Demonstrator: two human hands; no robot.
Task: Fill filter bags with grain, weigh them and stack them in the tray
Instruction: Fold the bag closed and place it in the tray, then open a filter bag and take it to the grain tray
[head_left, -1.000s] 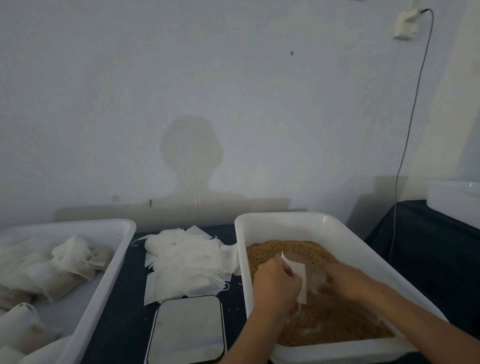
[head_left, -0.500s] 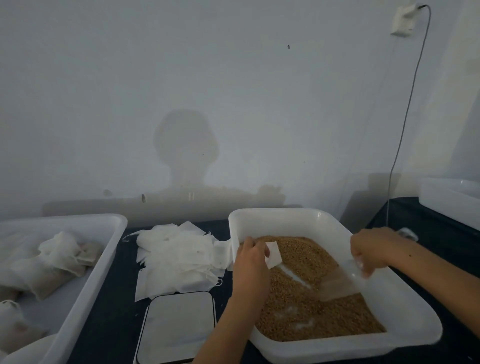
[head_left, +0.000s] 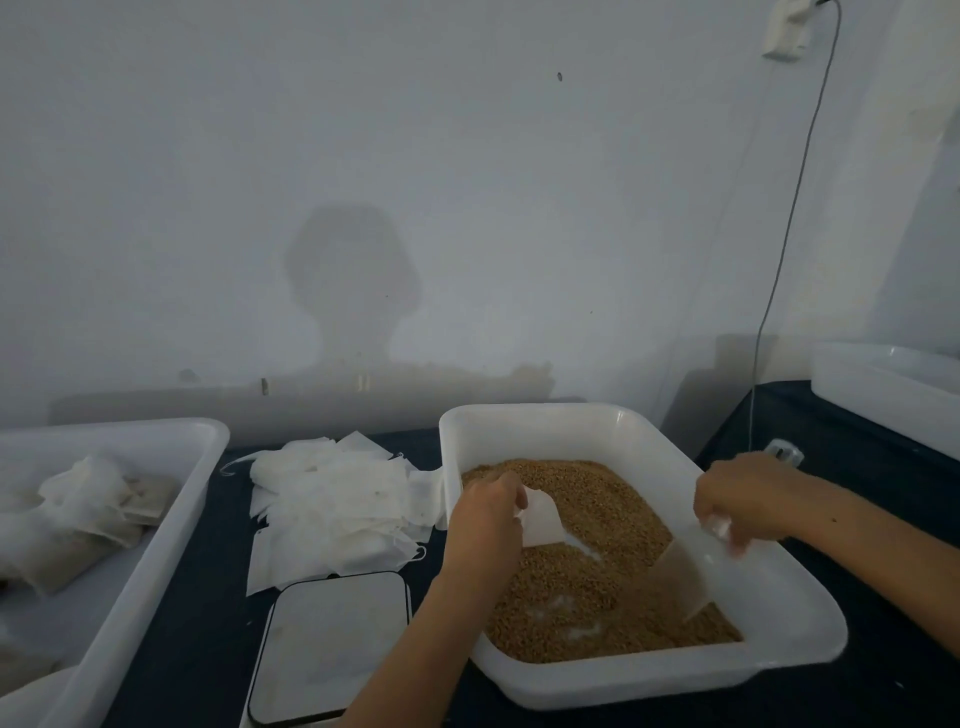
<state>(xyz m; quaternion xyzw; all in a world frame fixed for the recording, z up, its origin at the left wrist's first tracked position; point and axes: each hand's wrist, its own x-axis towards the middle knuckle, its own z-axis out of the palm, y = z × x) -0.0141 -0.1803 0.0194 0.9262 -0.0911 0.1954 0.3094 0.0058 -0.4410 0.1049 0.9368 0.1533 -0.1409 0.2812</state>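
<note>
A: What had changed a moment earlier?

B: The right hand (head_left: 748, 499), which had met the left hand (head_left: 485, 519) over the grain (head_left: 597, 525), had drawn back to the tub (head_left: 597, 421)'s right side. Its fingers gripped a clear scoop (head_left: 685, 577) tilted into the grain.

A: And the filter bag (head_left: 543, 519)?

B: Pinched at its mouth by the left hand's fingers, above the grain near the tub's left wall.

A: Meaning for the task?

B: Probably another scoopful was being gathered; filling appeared unfinished. The scale (head_left: 330, 644) on the dark surface (head_left: 197, 623) carried nothing, and the tray (head_left: 130, 587) held filled bags (head_left: 83, 514) beside the empty bags (head_left: 332, 499).
</note>
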